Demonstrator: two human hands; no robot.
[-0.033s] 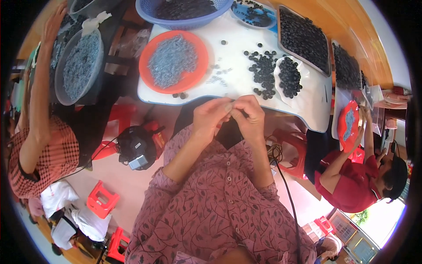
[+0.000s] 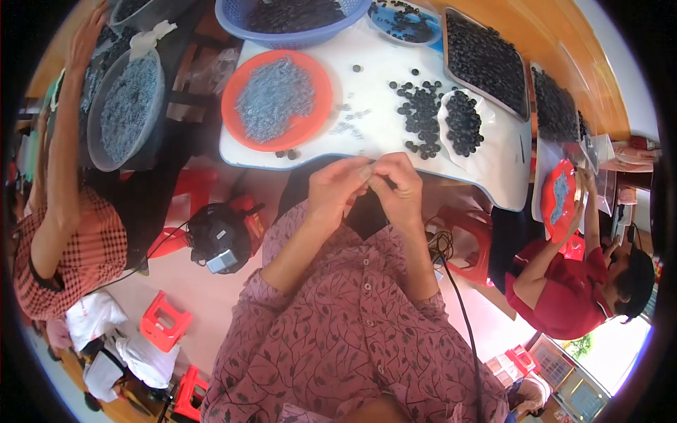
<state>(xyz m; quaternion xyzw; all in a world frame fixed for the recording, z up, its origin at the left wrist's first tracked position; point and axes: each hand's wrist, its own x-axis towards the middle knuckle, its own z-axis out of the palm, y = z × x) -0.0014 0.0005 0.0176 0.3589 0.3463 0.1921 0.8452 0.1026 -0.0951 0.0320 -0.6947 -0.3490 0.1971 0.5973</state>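
Note:
Just off the table's near edge, my left hand (image 2: 333, 192) and my right hand (image 2: 399, 190) meet fingertip to fingertip. Both are closed in a pinch; whatever is between the fingers is too small and hidden to make out. Beyond them on the white table (image 2: 338, 144) is an orange-red plate (image 2: 323, 92) heaped with small bluish-grey clear pieces (image 2: 275, 99). A few such pieces lie loose beside it. To the right, small round black parts (image 2: 422, 116) are scattered, and more sit on a white scalloped dish (image 2: 447, 134).
Along the far side stand a blue-purple basket (image 2: 233, 27), a blue tray (image 2: 395, 37) and a metal tray (image 2: 486, 106), all holding black parts. People sit at both sides, the right one beside a red dish (image 2: 553, 211). Red stools (image 2: 462, 243) and a cable (image 2: 462, 310) are near me.

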